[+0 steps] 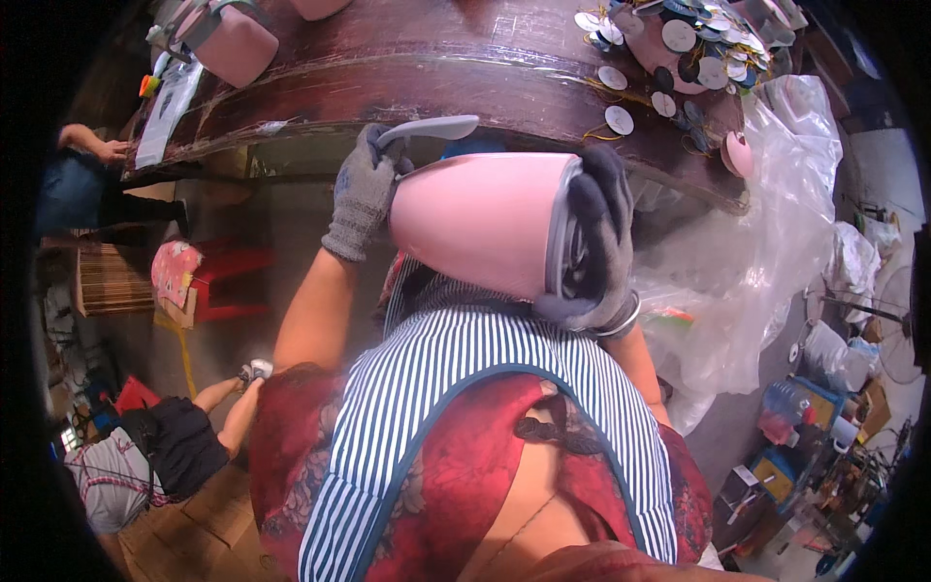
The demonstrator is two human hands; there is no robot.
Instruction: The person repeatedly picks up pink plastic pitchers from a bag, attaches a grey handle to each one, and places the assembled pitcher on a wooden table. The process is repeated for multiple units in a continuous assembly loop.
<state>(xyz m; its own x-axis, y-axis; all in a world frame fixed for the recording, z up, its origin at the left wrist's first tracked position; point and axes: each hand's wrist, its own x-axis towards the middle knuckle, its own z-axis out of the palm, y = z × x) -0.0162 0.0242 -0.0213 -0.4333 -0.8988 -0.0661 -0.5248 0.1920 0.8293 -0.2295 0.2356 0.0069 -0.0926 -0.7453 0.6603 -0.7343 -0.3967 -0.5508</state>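
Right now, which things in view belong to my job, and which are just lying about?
Job:
pink pot, held by your right hand
grey handle, gripped by your left hand
discs, possibly

Lying about, seemingly:
clear plastic
fan

The person's 2 bare forearms (pixel 314 310) are reaching forward, side by side and apart. The grey-gloved left hand (pixel 362 199) is gripping with curled fingers; opposite it, the grey-gloved right hand (pixel 603 233) is bending its fingers into a cupped hold.
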